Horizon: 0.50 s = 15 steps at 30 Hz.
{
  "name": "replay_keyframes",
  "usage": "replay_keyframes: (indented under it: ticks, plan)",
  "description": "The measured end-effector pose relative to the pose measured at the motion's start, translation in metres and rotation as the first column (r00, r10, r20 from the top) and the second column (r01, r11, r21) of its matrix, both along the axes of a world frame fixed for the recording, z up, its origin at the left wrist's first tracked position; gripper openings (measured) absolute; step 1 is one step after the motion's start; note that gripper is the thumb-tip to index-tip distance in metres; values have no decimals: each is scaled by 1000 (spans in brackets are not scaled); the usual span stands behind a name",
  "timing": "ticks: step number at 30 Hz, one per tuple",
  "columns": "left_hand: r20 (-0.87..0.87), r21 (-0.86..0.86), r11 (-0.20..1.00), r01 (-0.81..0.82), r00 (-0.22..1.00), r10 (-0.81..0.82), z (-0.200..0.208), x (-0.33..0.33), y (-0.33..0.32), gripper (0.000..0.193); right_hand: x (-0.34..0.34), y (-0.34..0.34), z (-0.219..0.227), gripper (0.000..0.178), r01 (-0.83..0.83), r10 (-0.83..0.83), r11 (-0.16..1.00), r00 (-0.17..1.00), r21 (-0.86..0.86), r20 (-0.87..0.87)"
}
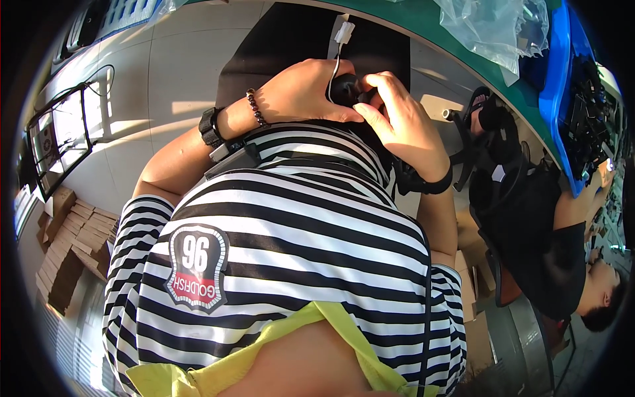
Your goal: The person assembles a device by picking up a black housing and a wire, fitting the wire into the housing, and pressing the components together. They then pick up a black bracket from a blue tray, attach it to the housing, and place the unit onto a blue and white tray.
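My left hand (301, 92) curls around a small black rounded part (345, 89) in front of my waist. My right hand (405, 126) meets it from the other side, thumb and fingers pinched together at the part's right end. What exactly the right fingertips grip is partly hidden, but they touch the black part. A thin white cable (334, 69) runs over the left hand's fingers up to a white plug connector (344, 33). Behind the hands lies a dark flat surface (248, 66).
A green-topped table (410, 14) curves along the far side, with clear plastic bags (493, 26) on it. At right, a blue bin (555, 99) stands by many black parts (589, 119). A seated person (542, 231) is close on the right. Cardboard pieces (76, 241) and a black frame (63, 145) stand left.
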<state>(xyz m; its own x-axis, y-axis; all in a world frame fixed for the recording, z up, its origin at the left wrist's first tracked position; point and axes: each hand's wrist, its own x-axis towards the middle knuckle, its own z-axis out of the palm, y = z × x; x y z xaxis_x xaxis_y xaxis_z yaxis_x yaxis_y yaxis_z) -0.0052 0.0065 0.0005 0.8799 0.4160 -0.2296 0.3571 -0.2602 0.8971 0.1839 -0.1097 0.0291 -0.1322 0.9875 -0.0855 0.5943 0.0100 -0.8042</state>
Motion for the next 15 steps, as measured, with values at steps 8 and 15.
replay_keyframes:
  ticks: [8,15]
  plan:
    - [-66,3,1000,-24,998,24,8,0,-7,55,-7,-5,-8,23,47,-53,997,992,-58,-115]
    - [-11,22,997,-77,997,77,5,0,-10,52,-17,-3,-6,21,125,-124,991,992,48,-4]
